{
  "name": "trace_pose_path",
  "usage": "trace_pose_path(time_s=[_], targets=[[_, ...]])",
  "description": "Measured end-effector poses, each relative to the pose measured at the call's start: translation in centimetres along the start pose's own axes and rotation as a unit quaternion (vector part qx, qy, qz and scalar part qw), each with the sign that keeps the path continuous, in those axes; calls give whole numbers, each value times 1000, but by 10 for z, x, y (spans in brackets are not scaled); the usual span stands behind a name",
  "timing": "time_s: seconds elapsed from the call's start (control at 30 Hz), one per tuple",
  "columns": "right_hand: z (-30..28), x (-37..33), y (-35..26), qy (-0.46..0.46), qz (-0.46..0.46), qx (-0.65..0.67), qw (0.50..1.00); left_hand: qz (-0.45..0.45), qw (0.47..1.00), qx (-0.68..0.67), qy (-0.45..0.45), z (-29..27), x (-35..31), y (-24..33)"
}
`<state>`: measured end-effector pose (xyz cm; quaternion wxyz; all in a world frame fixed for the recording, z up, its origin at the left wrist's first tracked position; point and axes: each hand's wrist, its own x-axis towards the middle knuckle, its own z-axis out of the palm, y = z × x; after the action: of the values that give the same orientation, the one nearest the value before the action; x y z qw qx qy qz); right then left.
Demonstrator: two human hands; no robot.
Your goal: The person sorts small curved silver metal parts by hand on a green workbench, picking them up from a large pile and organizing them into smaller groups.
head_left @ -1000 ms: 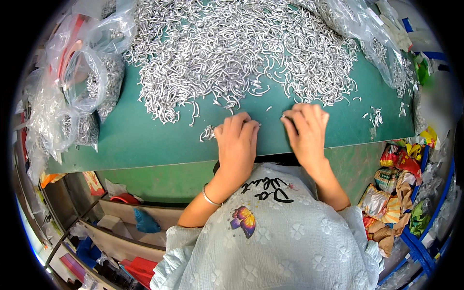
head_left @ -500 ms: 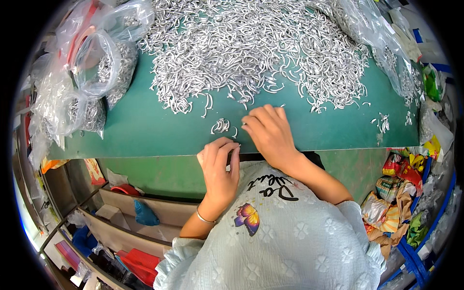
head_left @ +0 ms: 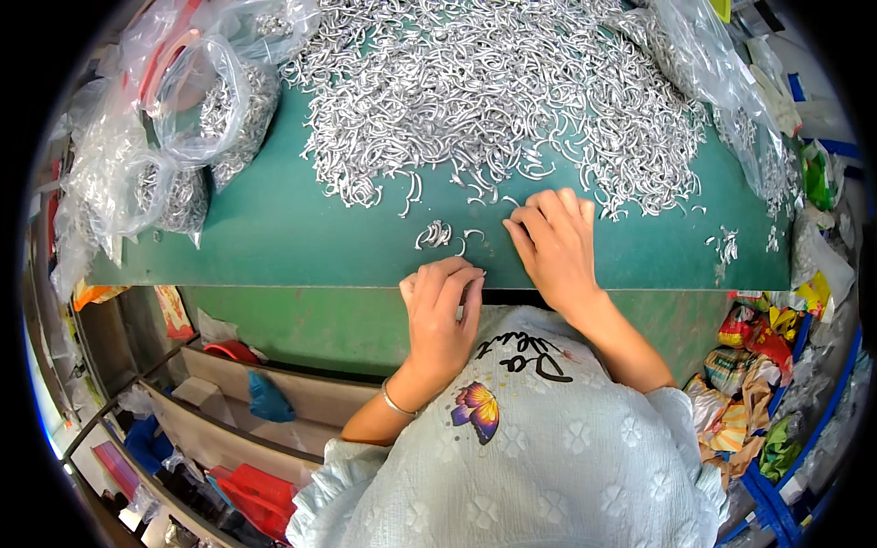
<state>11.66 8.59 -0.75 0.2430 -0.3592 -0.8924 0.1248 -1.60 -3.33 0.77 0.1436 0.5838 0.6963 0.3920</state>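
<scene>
On the green tabletop [head_left: 301, 242] lies a wide pile of small curved silver metal pieces [head_left: 457, 100]. At the table's near edge, my left hand [head_left: 438, 315] has its fingers bent and thumb drawn in to the fingertips; what they pinch, if anything, is too small to name. A little heap of curved pieces [head_left: 437, 235] sits just beyond it, with a couple of loose ones beside the heap. My right hand [head_left: 559, 247] is at the pile's near fringe, fingers curled down and thumb close to the forefinger. Its fingertips are partly hidden, close to a stray piece.
Clear plastic bags with silver pieces [head_left: 239, 119] stand at the table's left. Another clear bag [head_left: 708, 68] lies at the right, near a few scattered pieces [head_left: 726, 245]. Below are a shelf [head_left: 219, 429] at left and colourful packets [head_left: 731, 365] at right.
My right hand has moved right, away from the small heap, uncovering a curved piece beside it. My left hand keeps its bent grip near the edge. The whole view has shifted slightly.
</scene>
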Motion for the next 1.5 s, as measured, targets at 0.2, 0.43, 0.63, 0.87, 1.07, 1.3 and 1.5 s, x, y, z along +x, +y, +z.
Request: trace_pose_path(time_s=[0.2,0.43,0.63,0.87,1.07,1.3,1.5], targets=[[20,29,-9,33,-38,25,998,5,1000,-9,-13,5,0,0],[-17,-12,1,-56,-14,47,997,7,1000,11,-9,4,2,-2],[-17,-13,-1,-82,27,189,978,33,999,-5,-3,18,11,-2],[1,29,3,-61,-36,63,995,33,999,-25,-33,36,16,3],[-11,7,19,-20,-38,87,995,32,997,-36,-63,32,11,4],[-2,17,7,-57,-16,48,997,58,996,-16,-59,33,13,4],[-19,15,25,10,28,49,998,26,997,-47,-50,33,8,3]])
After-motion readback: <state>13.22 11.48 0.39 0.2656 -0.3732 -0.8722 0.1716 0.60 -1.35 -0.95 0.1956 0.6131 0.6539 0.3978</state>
